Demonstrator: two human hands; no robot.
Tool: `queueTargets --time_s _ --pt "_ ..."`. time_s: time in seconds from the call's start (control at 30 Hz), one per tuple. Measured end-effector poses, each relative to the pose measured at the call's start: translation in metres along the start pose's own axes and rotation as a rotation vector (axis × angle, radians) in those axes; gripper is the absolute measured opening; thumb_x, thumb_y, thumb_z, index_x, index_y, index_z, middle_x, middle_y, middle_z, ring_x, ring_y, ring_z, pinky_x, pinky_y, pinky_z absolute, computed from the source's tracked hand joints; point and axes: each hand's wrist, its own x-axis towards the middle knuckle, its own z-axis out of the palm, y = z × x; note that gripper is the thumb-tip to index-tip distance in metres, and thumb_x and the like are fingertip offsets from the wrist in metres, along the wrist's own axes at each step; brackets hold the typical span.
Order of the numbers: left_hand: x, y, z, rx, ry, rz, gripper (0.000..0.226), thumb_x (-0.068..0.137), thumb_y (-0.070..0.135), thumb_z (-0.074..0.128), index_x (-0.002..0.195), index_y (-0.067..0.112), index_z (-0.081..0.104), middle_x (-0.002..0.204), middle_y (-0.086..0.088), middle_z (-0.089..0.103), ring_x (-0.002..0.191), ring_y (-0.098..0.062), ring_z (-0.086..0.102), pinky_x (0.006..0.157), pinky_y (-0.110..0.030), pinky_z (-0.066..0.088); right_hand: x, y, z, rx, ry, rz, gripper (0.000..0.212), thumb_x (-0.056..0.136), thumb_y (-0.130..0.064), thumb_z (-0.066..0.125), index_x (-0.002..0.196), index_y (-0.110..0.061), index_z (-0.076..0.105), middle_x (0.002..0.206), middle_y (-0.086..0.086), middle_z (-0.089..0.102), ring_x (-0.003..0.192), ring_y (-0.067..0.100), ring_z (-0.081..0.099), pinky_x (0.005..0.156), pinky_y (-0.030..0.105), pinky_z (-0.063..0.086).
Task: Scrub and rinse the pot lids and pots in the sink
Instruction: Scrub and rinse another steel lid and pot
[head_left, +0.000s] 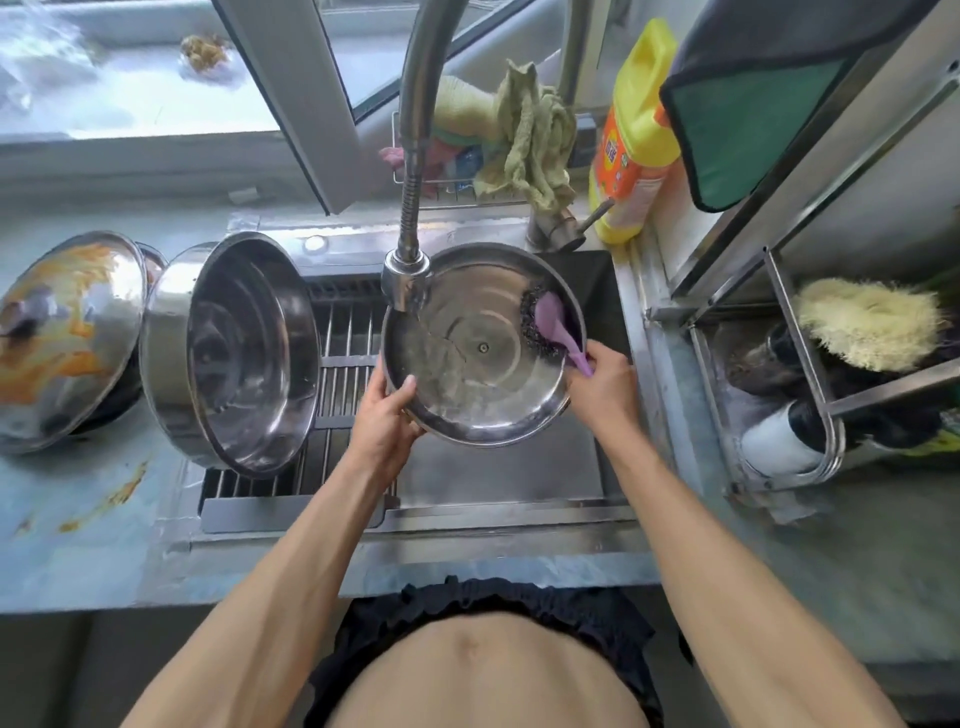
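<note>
A round steel pot lid (480, 364) is tilted up over the sink (509, 473), its hollow underside facing me. My left hand (387, 410) grips its lower left rim, thumb inside. My right hand (605, 384) holds the purple handle of a scrub brush (553, 322), whose dark scouring head presses on the lid's upper right inner rim. Water from the faucet head (408, 278) runs onto the lid's left side. A steel pot (234, 353) leans on its side at the sink's left edge. A lid with orange food stains (67, 338) sits on the left counter.
A drain rack (343, 364) lies across the sink's left half. Behind the sink are a wire basket with rags (524, 135) and a yellow detergent bottle (636, 135). A metal shelf (795, 364) with a pale fibre scrubber (867, 322) stands to the right. The left counter (78, 499) has orange smears.
</note>
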Motion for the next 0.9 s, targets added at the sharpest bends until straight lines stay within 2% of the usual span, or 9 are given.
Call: queueTargets --time_s 0.07,0.17,0.27,0.33,0.4,0.53,0.67,0.77,0.9 --pt "-0.006 0.014 -0.004 0.112 0.014 0.101 0.063 0.101 -0.001 0.052 0.155 0.03 0.04 0.134 -0.006 0.067 0.111 -0.026 0.069 0.077 -0.043 0.062 0.0 0.007 0.017 0.029 -0.04 0.06 0.011 0.086 -0.013 0.059 0.075 -0.009 0.056 0.072 0.012 0.063 0.069 0.034 0.057 0.055 0.037 0.042" --pt "-0.019 0.039 0.003 0.355 0.059 0.186 0.068 0.1 0.002 0.056 0.154 0.04 0.038 0.103 -0.006 0.076 0.086 -0.024 0.07 0.076 -0.047 0.06 0.001 0.007 0.034 0.016 -0.174 0.165 0.007 0.085 -0.012 0.058 0.087 -0.007 0.062 0.085 0.015 0.064 0.074 0.031 0.058 0.059 0.029 0.038" --pt "-0.026 0.066 0.013 0.548 0.072 0.144 0.058 0.097 0.008 0.056 0.135 0.052 0.054 0.083 -0.017 0.069 0.071 -0.026 0.068 0.065 -0.047 0.063 -0.003 0.006 0.038 -0.062 -0.362 0.254 0.021 0.082 -0.018 0.06 0.097 -0.006 0.067 0.087 0.013 0.065 0.069 0.027 0.058 0.051 0.024 0.038" --pt "-0.025 0.075 0.019 0.65 0.087 0.086 0.039 0.094 0.01 0.053 0.114 0.04 0.069 0.078 -0.012 0.07 0.062 -0.021 0.069 0.06 -0.046 0.064 -0.008 0.007 0.032 -0.072 -0.387 0.273 0.022 0.081 -0.019 0.06 0.094 -0.004 0.068 0.083 0.013 0.067 0.06 0.025 0.055 0.046 0.022 0.035" --pt "-0.016 0.073 0.024 0.704 0.118 -0.01 0.023 0.094 0.01 0.048 0.1 0.022 0.067 0.072 -0.01 0.067 0.052 -0.019 0.067 0.056 -0.043 0.063 -0.01 0.006 0.02 -0.075 -0.364 0.308 0.02 0.085 -0.02 0.061 0.093 -0.002 0.065 0.083 0.012 0.066 0.058 0.023 0.055 0.045 0.023 0.035" --pt "0.01 0.042 0.024 0.567 0.137 -0.306 0.014 0.1 0.002 0.042 0.095 0.006 0.054 0.08 -0.015 0.061 0.062 -0.029 0.068 0.054 -0.048 0.062 -0.007 -0.009 -0.017 -0.129 -0.193 0.243 0.012 0.091 -0.019 0.062 0.093 -0.007 0.059 0.085 0.01 0.06 0.066 0.026 0.054 0.055 0.026 0.036" --pt "0.021 0.0 0.021 0.345 0.098 -0.542 0.023 0.096 -0.012 0.044 0.114 -0.007 0.056 0.093 -0.022 0.067 0.073 -0.034 0.071 0.051 -0.047 0.062 -0.008 -0.029 -0.036 -0.235 -0.031 -0.008 0.01 0.094 -0.017 0.056 0.086 -0.012 0.054 0.069 0.002 0.053 0.058 0.019 0.052 0.047 0.027 0.037" --pt "0.018 -0.015 0.03 0.146 0.1 -0.517 0.028 0.1 -0.013 0.04 0.115 0.003 0.057 0.1 -0.018 0.067 0.084 -0.029 0.068 0.068 -0.049 0.062 -0.007 -0.032 -0.033 -0.202 0.065 -0.238 0.012 0.094 -0.017 0.051 0.082 -0.016 0.051 0.072 0.011 0.06 0.064 0.031 0.057 0.052 0.037 0.046" --pt "0.017 -0.011 0.029 -0.019 0.117 -0.27 0.041 0.101 -0.012 0.04 0.119 0.019 0.06 0.114 -0.012 0.069 0.089 -0.024 0.069 0.075 -0.043 0.06 -0.005 -0.017 -0.026 -0.064 0.074 -0.281 0.007 0.098 -0.018 0.049 0.094 -0.016 0.055 0.069 0.002 0.052 0.062 0.026 0.048 0.053 0.031 0.035"
